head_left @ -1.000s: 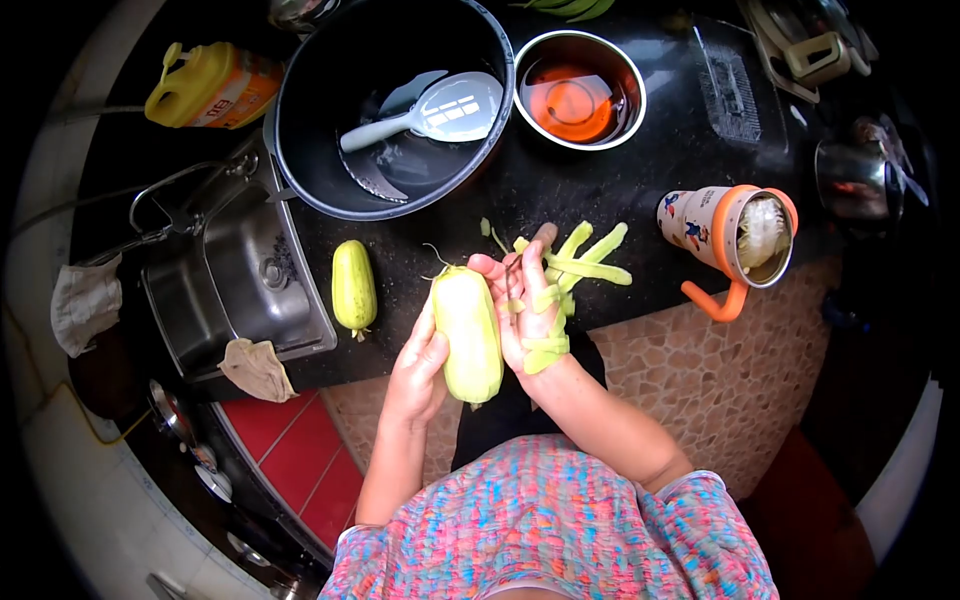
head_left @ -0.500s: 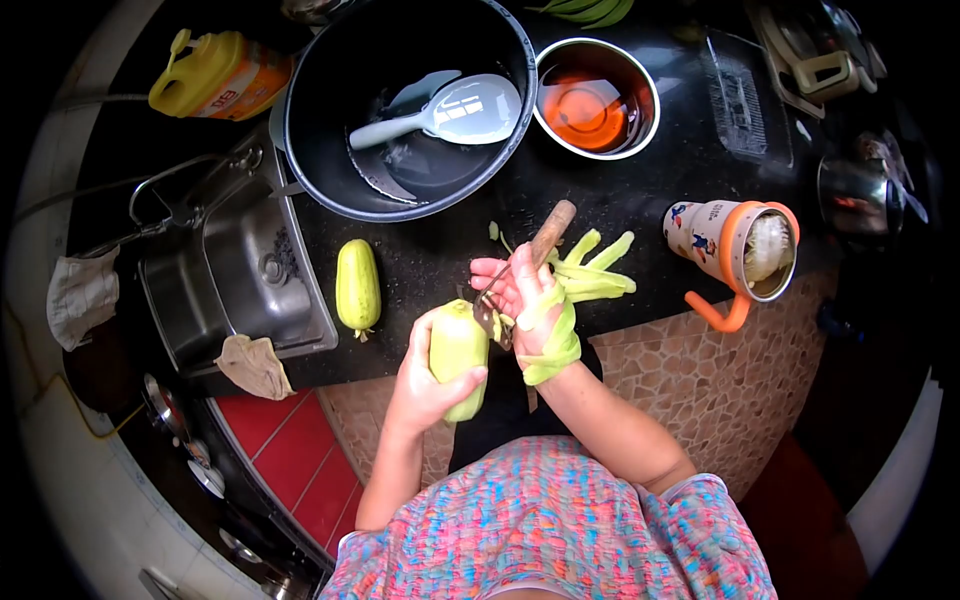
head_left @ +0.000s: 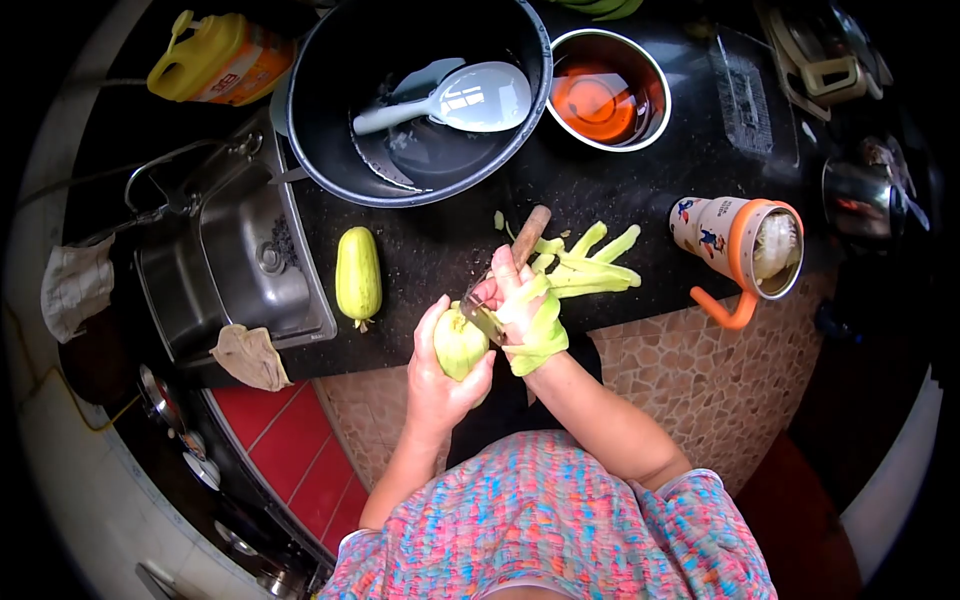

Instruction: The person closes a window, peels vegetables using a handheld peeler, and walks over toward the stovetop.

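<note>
My left hand is wrapped round a pale green peeled squash, held over the counter's front edge with its end tilted up toward me. My right hand grips a wooden-handled peeler, its dark metal blade at the squash's upper end. Some fingers of that hand are hidden behind the peeler. A long strip of green peel drapes over the right hand and wrist. More peel strips lie on the counter just beyond. Left of my hands rests a second, whole yellow-green squash.
A large dark pot holding a white ladle stands at the back, beside a metal bowl with reddish liquid. At right is an orange-handled mug. Left are a steel sink, a cloth and a yellow jug.
The squash has tipped, so its end now faces up more and less of its side shows. The peeler and right hand have shifted slightly left, closer over that end.
</note>
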{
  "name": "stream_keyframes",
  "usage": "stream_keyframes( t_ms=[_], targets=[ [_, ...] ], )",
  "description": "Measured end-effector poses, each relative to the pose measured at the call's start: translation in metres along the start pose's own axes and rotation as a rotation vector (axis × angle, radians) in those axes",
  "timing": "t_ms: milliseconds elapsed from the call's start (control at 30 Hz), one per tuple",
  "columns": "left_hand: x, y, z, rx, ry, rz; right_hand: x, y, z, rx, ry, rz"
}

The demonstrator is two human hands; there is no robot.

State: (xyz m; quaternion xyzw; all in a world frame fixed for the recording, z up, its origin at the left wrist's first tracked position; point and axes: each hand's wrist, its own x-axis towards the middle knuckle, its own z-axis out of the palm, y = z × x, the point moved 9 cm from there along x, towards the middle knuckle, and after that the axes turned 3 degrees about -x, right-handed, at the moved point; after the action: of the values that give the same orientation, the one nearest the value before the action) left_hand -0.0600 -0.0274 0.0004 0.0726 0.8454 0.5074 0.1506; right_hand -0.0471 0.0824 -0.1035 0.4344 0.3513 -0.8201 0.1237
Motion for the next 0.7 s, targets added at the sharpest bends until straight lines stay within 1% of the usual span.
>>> stream_keyframes(
  t_ms=[67, 133, 200, 233, 267, 333, 367, 400, 467, 533, 567, 600, 667, 700],
  targets=[
    [-0.002, -0.012, 0.002, -0.028, -0.030, -0.068, 0.005, 0.011, -0.001, 0.239, -0.023, 0.063],
    [-0.001, -0.012, 0.000, -0.002, -0.015, -0.037, -0.003, -0.005, 0.001, 0.259, -0.030, 0.023],
    [0.001, 0.009, -0.003, 0.234, 0.022, 0.181, -0.009, -0.019, 0.002, 0.146, -0.063, -0.062],
    [0.002, 0.009, -0.004, 0.234, 0.023, 0.181, -0.009, -0.019, 0.002, 0.073, -0.079, -0.105],
    [0.003, 0.010, -0.005, 0.290, 0.019, 0.181, -0.013, -0.018, 0.003, 0.072, -0.080, -0.103],
    [0.004, 0.010, -0.005, 0.346, 0.017, 0.182, -0.026, -0.034, 0.016, -0.244, -0.148, -0.307],
    [0.004, 0.008, -0.005, 0.348, 0.017, 0.175, -0.033, -0.037, 0.022, -0.268, -0.162, -0.402],
    [0.003, 0.007, -0.004, 0.349, 0.016, 0.167, -0.033, -0.035, 0.024, -0.242, -0.146, -0.429],
    [0.002, 0.005, -0.003, 0.348, 0.009, 0.181, -0.026, -0.027, 0.016, -0.252, -0.063, -0.299],
    [0.001, -0.003, -0.007, 0.346, 0.027, 0.146, 0.001, -0.009, -0.007, -0.115, 0.029, -0.138],
    [0.001, -0.006, -0.011, 0.376, 0.045, 0.118, 0.011, -0.011, -0.013, -0.087, 0.014, -0.215],
    [0.002, -0.009, -0.015, 0.381, 0.057, 0.117, 0.008, -0.021, -0.012, -0.154, 0.048, -0.251],
    [0.003, -0.020, -0.026, 0.566, 0.098, 0.112, 0.010, -0.019, -0.010, -0.173, -0.002, -0.189],
    [0.005, -0.023, -0.031, 0.588, 0.118, 0.124, 0.014, -0.009, -0.010, -0.089, -0.058, -0.099]
  ],
)
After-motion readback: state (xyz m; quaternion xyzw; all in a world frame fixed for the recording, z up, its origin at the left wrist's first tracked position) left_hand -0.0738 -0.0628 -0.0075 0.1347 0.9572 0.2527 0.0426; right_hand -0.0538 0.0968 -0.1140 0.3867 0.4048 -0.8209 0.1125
